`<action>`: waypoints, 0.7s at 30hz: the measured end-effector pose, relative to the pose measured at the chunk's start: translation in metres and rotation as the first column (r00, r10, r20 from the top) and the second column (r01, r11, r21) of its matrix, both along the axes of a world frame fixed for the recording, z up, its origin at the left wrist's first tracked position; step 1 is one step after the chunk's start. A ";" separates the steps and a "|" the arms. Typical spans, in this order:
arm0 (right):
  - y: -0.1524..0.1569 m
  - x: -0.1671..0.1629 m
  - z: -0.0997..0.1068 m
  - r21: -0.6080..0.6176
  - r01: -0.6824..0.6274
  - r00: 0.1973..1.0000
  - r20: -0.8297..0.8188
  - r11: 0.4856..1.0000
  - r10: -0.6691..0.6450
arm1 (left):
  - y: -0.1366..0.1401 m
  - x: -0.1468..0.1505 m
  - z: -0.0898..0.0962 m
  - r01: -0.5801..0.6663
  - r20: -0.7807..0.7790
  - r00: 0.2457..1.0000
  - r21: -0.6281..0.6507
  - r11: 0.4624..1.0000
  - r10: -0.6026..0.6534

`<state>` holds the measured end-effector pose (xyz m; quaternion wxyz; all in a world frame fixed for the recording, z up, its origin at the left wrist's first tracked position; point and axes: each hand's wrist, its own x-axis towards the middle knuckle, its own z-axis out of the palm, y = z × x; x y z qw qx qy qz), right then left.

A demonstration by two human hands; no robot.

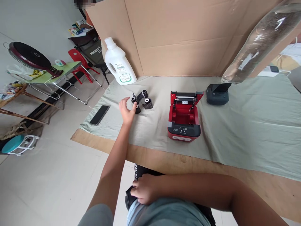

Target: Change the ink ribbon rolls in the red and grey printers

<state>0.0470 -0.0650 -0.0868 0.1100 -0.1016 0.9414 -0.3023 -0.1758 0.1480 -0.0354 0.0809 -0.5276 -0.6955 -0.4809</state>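
On the cloth, my left hand [127,111] has its thumb and fingers closed about a small black roll [137,110] with a pale core. More black rolls stand right beside it: one [147,104] to the right and one [145,93] behind, with a strip of dark film [139,96] between them. My right hand [146,188] rests at my lap with its fingers curled in, and nothing shows in it. A red and black label printer [184,117] stands to the right of the rolls, its lid raised and the red inside exposed.
A black phone [100,115] lies left of my left hand. Behind stands a white detergent bottle [119,62] by a cardboard screen [176,37]. A dark small device [217,95] sits right of the printer, below a clear plastic bag [261,44]. The wooden table edge [164,155] runs in front.
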 end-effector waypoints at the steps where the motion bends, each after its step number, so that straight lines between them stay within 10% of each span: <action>1: 0.000 0.000 0.000 0.001 -0.005 1.000 0.009 1.000 0.005 | 0.005 -0.001 0.008 0.022 -0.056 0.998 -0.051 0.998 -0.025; 12: 0.009 0.003 0.006 0.027 -0.006 0.999 0.051 1.000 0.005 | 0.082 0.022 0.069 0.315 -0.117 0.834 -0.700 0.641 -0.538; 17: 0.010 0.006 0.008 0.030 0.012 1.000 0.006 0.999 -0.012 | 0.066 0.030 0.068 0.463 0.246 0.884 -0.326 0.825 -0.399; 21: 0.014 0.009 0.026 -0.028 0.036 0.997 -0.074 0.999 -0.038 | 0.027 0.048 0.052 0.369 0.585 0.764 -0.050 0.928 -0.272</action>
